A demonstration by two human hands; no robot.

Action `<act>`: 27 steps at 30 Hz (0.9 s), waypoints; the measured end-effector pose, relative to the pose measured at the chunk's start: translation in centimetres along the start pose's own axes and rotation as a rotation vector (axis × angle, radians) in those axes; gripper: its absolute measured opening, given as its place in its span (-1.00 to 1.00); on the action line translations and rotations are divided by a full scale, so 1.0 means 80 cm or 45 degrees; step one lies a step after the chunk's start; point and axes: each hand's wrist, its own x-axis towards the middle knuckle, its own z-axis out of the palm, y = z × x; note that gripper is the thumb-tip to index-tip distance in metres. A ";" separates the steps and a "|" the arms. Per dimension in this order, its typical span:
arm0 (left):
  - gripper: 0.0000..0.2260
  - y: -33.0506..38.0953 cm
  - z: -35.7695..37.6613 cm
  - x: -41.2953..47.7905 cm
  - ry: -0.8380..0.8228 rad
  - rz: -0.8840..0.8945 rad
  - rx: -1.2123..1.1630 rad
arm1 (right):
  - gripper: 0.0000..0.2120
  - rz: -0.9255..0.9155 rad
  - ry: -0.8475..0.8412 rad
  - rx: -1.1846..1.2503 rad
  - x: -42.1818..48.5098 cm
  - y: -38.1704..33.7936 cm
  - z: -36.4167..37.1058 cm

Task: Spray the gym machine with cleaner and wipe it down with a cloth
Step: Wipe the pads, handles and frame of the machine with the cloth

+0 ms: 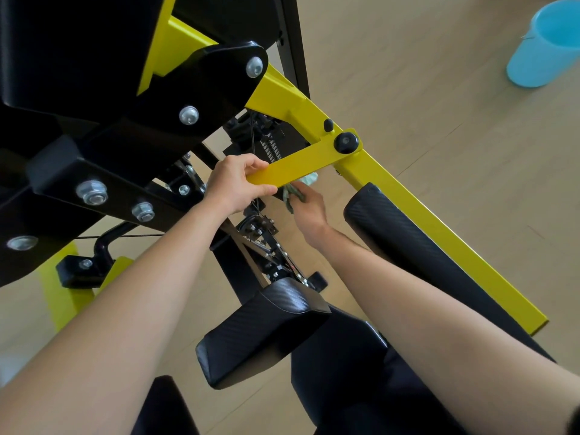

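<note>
Centre: my left hand curls its fingers round the yellow lever; right hand pinches the cloth just beneath; lever axis runs upper-right.

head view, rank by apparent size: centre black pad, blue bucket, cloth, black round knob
1. black textured centre pad, nearest camera
2. light blue plastic bucket, cut off by the frame
3. crumpled greenish cloth and black round knob: about alike, cloth partly hidden

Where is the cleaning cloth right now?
In the head view, near the centre: the cloth is bunched in the right hand, just under the yellow lever bar that the left hand grips.
</note>
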 end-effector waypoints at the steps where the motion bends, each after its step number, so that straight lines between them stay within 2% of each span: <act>1: -0.51 0.000 0.000 0.000 -0.003 -0.003 0.000 | -0.66 -0.072 -0.038 0.017 -0.004 0.000 0.003; 4: -0.51 0.000 0.001 0.000 0.000 -0.006 0.001 | -0.68 -0.110 -0.078 0.087 -0.006 0.002 0.001; 8: -0.51 0.002 0.004 -0.003 0.030 -0.031 0.001 | -0.61 0.071 -0.115 -0.136 0.007 0.024 -0.015; 10: -0.51 0.004 0.006 -0.007 0.048 -0.038 0.013 | -0.54 0.215 -0.072 -0.122 0.023 0.031 -0.017; 13: -0.51 0.005 0.006 -0.009 0.053 -0.052 -0.018 | -0.68 0.579 0.072 0.412 0.022 0.009 -0.007; 14: -0.51 0.005 0.007 -0.009 0.053 -0.054 -0.027 | -0.74 0.619 0.127 0.410 0.015 0.001 -0.010; 16: -0.51 0.006 0.007 -0.010 0.060 -0.059 -0.033 | -0.73 0.471 0.044 0.239 0.000 -0.008 -0.009; 19: -0.51 0.007 0.008 -0.011 0.075 -0.062 -0.031 | -0.69 0.557 -0.055 0.673 -0.023 -0.019 -0.002; 21: -0.50 0.006 0.008 -0.012 0.077 -0.062 -0.038 | -0.76 0.843 -0.014 1.017 -0.023 -0.020 0.005; 24: -0.49 0.005 0.010 -0.018 0.054 -0.061 -0.069 | -0.78 0.964 -0.109 1.495 -0.033 -0.032 0.009; 26: -0.47 0.004 0.013 -0.024 0.048 -0.055 -0.070 | -0.72 0.993 -0.049 1.583 -0.033 -0.033 0.001; 27: -0.47 0.004 0.014 -0.028 0.045 -0.050 -0.063 | -0.67 0.992 -0.015 1.523 -0.032 -0.027 -0.003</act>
